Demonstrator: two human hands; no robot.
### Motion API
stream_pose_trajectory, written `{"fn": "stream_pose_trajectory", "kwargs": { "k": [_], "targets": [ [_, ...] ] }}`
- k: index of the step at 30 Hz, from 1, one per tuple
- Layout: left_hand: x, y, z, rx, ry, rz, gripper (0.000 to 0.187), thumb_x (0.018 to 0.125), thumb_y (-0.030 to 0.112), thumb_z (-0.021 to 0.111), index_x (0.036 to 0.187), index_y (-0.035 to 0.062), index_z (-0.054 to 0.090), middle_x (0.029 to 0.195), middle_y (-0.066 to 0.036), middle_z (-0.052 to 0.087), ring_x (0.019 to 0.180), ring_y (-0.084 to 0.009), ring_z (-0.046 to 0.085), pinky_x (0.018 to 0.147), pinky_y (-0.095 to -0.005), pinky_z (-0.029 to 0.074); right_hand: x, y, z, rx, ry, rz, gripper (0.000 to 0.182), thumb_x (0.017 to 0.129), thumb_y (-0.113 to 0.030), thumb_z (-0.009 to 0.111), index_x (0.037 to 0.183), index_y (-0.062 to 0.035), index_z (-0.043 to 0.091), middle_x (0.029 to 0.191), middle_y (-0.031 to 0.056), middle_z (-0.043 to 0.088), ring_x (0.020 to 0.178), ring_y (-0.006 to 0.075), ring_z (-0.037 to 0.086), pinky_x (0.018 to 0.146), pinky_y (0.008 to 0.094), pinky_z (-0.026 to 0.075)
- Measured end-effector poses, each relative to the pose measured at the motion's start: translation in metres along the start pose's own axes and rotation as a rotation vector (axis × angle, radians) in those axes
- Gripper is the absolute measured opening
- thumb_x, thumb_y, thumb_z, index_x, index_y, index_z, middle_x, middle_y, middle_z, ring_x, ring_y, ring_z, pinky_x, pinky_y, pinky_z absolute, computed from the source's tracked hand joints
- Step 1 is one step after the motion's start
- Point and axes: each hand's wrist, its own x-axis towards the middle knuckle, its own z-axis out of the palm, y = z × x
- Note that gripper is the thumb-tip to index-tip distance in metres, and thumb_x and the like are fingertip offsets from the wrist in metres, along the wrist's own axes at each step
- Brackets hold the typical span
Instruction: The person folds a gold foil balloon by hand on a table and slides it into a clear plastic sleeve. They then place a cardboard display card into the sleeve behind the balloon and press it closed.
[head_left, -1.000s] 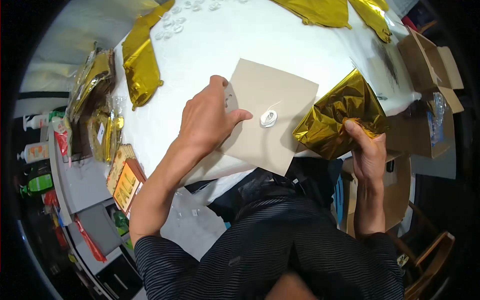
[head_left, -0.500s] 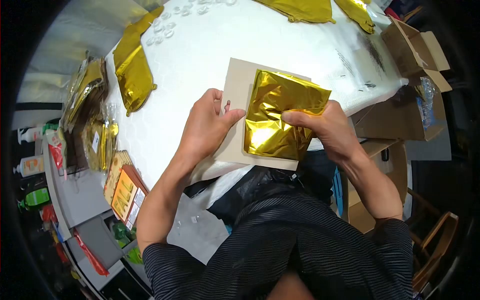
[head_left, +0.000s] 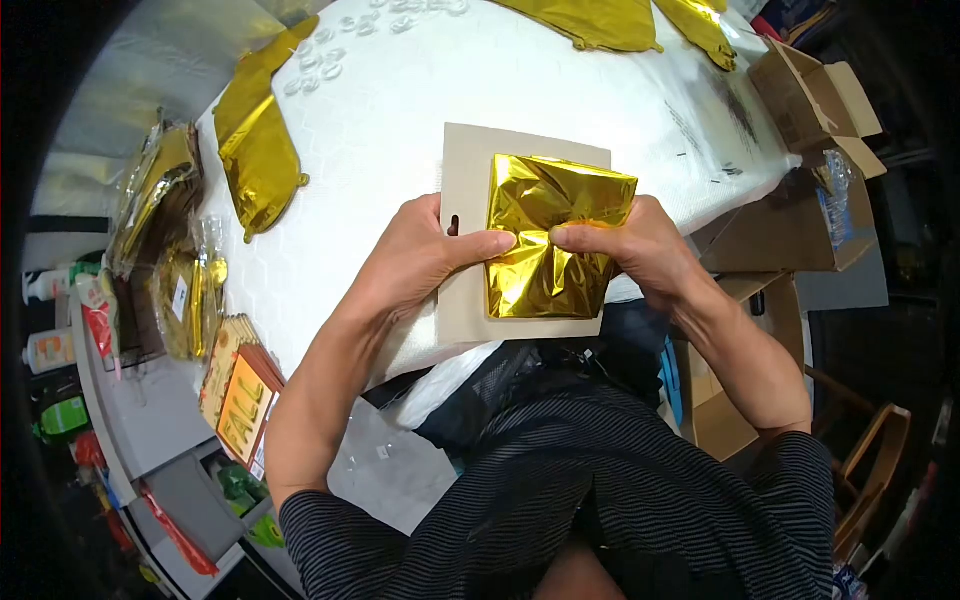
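Observation:
A folded gold foil balloon [head_left: 555, 280] lies on a beige cardboard sheet [head_left: 465, 300] with a small slot near its left edge. My left hand [head_left: 415, 255] grips the sheet's left side, its thumb pressing on the foil's left edge and its other fingers hidden behind the card. From the right, my right hand [head_left: 655, 250] pinches the foil and card, the thumb lying on top near the middle and the fingers out of sight underneath. The two thumbtips almost meet, and creases run out from between them. Both hands are over the front edge of the white-covered table [head_left: 400, 130].
Flat gold foil balloons [head_left: 255, 160] lie on the table's left and far side. Clear round discs [head_left: 325, 60] are scattered at the back. Bagged gold packets [head_left: 185, 290] and a stack of FALL signs [head_left: 240, 400] sit left. Open cardboard boxes [head_left: 800, 110] stand right.
My left thumb has slid right from the bare card onto the foil's edge. The foil and card have turned slightly straighter and shifted a little left in view, my right hand moving with them.

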Motion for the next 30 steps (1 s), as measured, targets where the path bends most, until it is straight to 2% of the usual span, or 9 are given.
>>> {"fn": "stream_pose_trajectory", "kwargs": {
  "k": [9,17,21,23,24,26,27,28,30],
  "targets": [
    [0.009,-0.005,0.002,-0.042,-0.010,0.009,0.035,0.085,0.007,0.079,0.114,-0.0107,0.067,0.101,-0.015,0.073,0.084,-0.0170,0.071,0.076,-0.0300,0.059,0.003,0.002,0.000,0.020,-0.028,-0.056,0.059,0.081,-0.025,0.088,0.127,0.0043,0.065,0.111,0.0117,0.073,0.096,0.0166,0.070,0.088,0.0305,0.056],
    [0.002,0.001,0.012,-0.170,0.093,0.041,0.034,0.087,0.004,0.077,0.116,-0.0109,0.066,0.102,-0.017,0.073,0.088,-0.0191,0.072,0.076,-0.0314,0.060,-0.008,0.001,-0.004,0.059,-0.041,-0.028,0.045,0.088,-0.018,0.082,0.124,0.0019,0.065,0.101,0.0069,0.075,0.086,0.0093,0.069,0.074,0.0226,0.056],
    [0.005,-0.002,0.007,-0.169,0.084,0.020,0.038,0.086,0.003,0.078,0.118,-0.0117,0.064,0.104,-0.018,0.073,0.090,-0.0203,0.073,0.077,-0.0316,0.061,-0.024,-0.005,-0.008,0.131,0.007,-0.022,0.043,0.090,-0.015,0.080,0.126,0.0019,0.064,0.098,0.0050,0.075,0.084,0.0085,0.069,0.072,0.0216,0.056],
    [0.004,0.000,0.009,-0.214,0.110,0.029,0.040,0.086,0.003,0.078,0.120,-0.0115,0.064,0.107,-0.019,0.073,0.090,-0.0204,0.073,0.078,-0.0321,0.060,-0.029,0.000,-0.014,0.157,0.078,-0.042,0.044,0.091,-0.014,0.079,0.128,0.0032,0.062,0.108,0.0070,0.074,0.086,0.0083,0.069,0.071,0.0219,0.057],
    [0.005,-0.001,0.007,-0.212,0.109,0.029,0.040,0.086,0.003,0.078,0.120,-0.0115,0.064,0.107,-0.019,0.073,0.090,-0.0204,0.073,0.078,-0.0321,0.060,-0.031,0.005,-0.017,0.159,0.080,-0.043,0.044,0.091,-0.014,0.079,0.128,0.0032,0.062,0.108,0.0070,0.074,0.086,0.0083,0.069,0.071,0.0219,0.057],
    [0.008,-0.003,0.004,-0.211,0.105,0.038,0.042,0.085,0.002,0.078,0.122,-0.0111,0.063,0.109,-0.019,0.073,0.091,-0.0207,0.073,0.080,-0.0327,0.060,-0.031,0.016,-0.024,-0.035,0.326,-0.261,0.045,0.091,-0.011,0.078,0.130,0.0047,0.060,0.126,0.0123,0.069,0.096,0.0093,0.068,0.075,0.0231,0.058],
    [0.008,-0.002,0.005,-0.209,0.101,0.038,0.042,0.085,0.002,0.078,0.122,-0.0111,0.063,0.109,-0.019,0.073,0.091,-0.0207,0.073,0.080,-0.0327,0.060,-0.031,0.017,-0.028,-0.135,0.369,-0.277,0.054,0.091,-0.014,0.078,0.137,0.0058,0.056,0.139,0.0167,0.061,0.107,0.0105,0.066,0.083,0.0251,0.058],
    [0.006,0.001,0.007,-0.207,0.120,0.038,0.041,0.085,0.002,0.078,0.122,-0.0108,0.063,0.109,-0.019,0.073,0.091,-0.0206,0.073,0.081,-0.0329,0.060,-0.030,0.018,-0.029,-0.133,0.375,-0.276,0.054,0.091,-0.014,0.078,0.137,0.0058,0.056,0.139,0.0167,0.061,0.107,0.0105,0.066,0.083,0.0251,0.058],
    [0.005,0.004,0.012,-0.199,0.130,0.035,0.041,0.085,0.002,0.078,0.121,-0.0104,0.064,0.109,-0.018,0.073,0.091,-0.0205,0.072,0.082,-0.0331,0.060,-0.030,0.019,-0.028,0.005,0.284,-0.256,0.065,0.091,-0.018,0.079,0.144,0.0064,0.050,0.141,0.0173,0.059,0.112,0.0112,0.065,0.090,0.0270,0.057]
  ]
}}
